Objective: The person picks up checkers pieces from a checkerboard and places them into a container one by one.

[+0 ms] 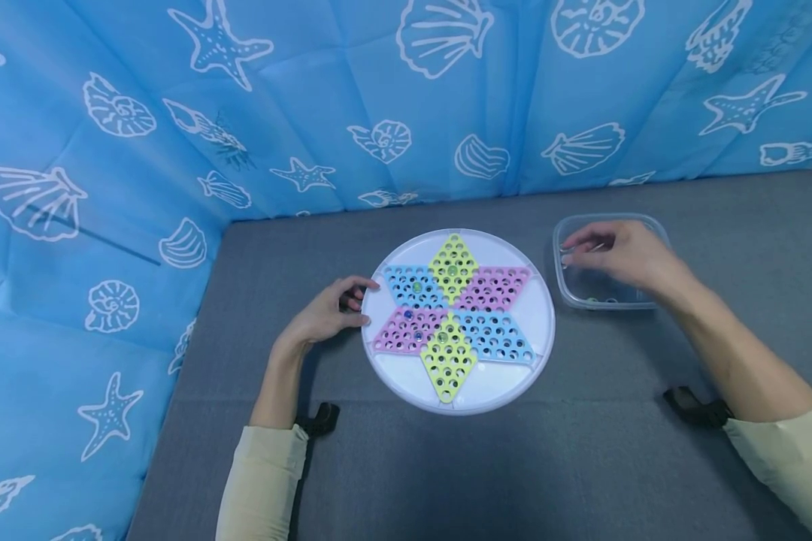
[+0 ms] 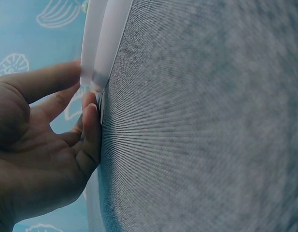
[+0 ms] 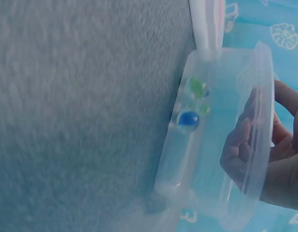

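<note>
A round white Chinese checkers board, with a six-pointed star in yellow, pink and blue, lies flat. Several marbles sit in its holes, among them a green marble and a dark blue marble. At the board's left rim my left hand touches the edge with thumb and fingers. My right hand reaches over the rim into a clear plastic container, fingers bent. Whether anything lies between its fingertips is hidden. On the container's floor are several marbles, including a blue marble and a green marble.
Grey cloth covers the table. Behind it and along the left hangs a blue curtain printed with white shells and starfish. The container stands just right of the board, separated by a narrow gap.
</note>
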Tool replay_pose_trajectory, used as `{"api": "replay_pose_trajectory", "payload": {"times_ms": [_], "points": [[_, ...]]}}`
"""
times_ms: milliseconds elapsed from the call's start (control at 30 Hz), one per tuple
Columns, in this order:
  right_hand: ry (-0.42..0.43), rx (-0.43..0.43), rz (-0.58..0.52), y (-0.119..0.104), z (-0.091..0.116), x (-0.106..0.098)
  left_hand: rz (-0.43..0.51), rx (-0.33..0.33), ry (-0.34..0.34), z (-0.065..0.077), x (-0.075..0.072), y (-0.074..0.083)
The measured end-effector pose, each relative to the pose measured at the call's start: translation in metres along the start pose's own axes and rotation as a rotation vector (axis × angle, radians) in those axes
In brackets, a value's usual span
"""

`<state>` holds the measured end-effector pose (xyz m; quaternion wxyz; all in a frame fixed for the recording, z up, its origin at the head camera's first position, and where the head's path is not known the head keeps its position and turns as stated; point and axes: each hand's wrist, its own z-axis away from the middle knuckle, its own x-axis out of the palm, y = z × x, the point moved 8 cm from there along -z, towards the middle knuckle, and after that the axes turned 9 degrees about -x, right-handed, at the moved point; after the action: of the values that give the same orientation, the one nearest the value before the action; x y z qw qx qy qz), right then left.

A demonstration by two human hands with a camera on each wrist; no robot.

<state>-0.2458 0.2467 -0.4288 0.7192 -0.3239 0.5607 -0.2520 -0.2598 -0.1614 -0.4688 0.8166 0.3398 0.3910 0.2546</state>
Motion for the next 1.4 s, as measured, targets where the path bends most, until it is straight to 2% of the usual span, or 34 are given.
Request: {"api": "replay_pose_trajectory", "payload": {"times_ms": [200,500,633,933,1100,1400], "points": [[0.033,-0.046,-0.027,-0.016,0.009,0.005,0.002,0.001,-0.007,-0.003,0.0,-0.005],[0.075,-0.121,-0.055,-0.041,0.018,0.012,0.002,-0.011,0.006,-0.002,0.0,-0.004],[0.057,-0.141,-0.073,-0.048,0.021,0.019,-0.004,-0.003,0.0,-0.002,0.0,-0.003],[0.007,-0.254,-0.104,-0.067,0.029,0.037,-0.018,-0.01,-0.026,-0.002,0.003,-0.002],[-0.007,-0.306,-0.121,-0.076,0.029,0.047,-0.018,0.001,-0.016,-0.001,0.001,-0.001],[-0.08,-0.304,-0.194,-0.085,0.025,0.069,-0.022,-0.005,-0.015,-0.002,0.001,-0.003]]}}
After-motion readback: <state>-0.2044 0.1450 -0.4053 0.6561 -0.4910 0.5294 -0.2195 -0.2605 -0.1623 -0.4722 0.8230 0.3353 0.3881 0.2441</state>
